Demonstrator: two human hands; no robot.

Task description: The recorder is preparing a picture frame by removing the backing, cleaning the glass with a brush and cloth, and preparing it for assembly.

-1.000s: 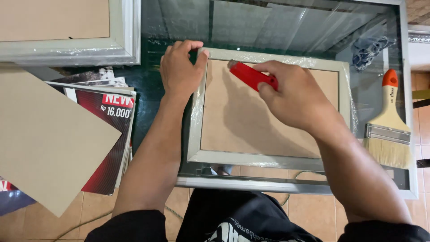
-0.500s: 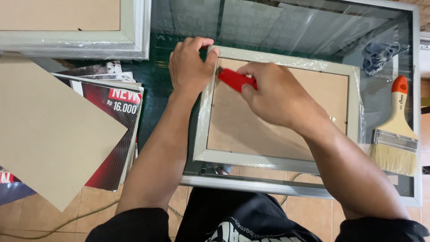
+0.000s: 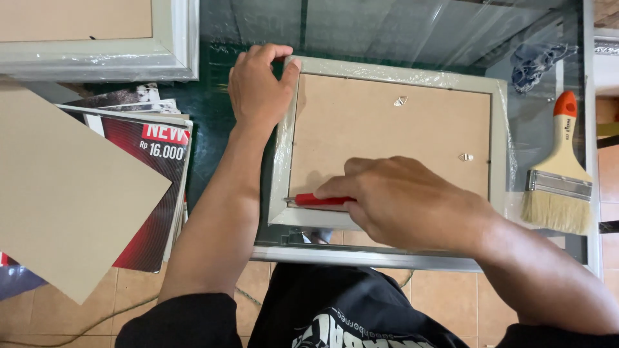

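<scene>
Two hands are at work on a picture frame [image 3: 387, 145] lying face-down on the glass-topped desk [image 3: 412, 29], just in front of the person. Its pale, moulded border is wrapped in thin, crinkled clear film, and its flat brown backing board, matte like pressed fibreboard, carries two small metal hangers. The left hand [image 3: 256, 87] lies flat with fingers curled over the frame's far left corner, pinning it down. The right hand [image 3: 403, 200] is closed around a red cutter [image 3: 319, 200], whose tip sits at the near left corner, on the seam between board and border. Judging by that spot, the near edge appears to be in progress, while film still clings along the far and right sides, so much seems left; whether any seam is already cut through cannot be told. Well apart on the right lies a broad paintbrush [image 3: 560, 183] with an orange-tipped wooden handle, metal ferrule and pale bristles. To the left lie a plain cardboard sheet [image 3: 64, 200] over glossy magazines [image 3: 151, 187], and another wrapped frame [image 3: 97, 38] at the far left.
</scene>
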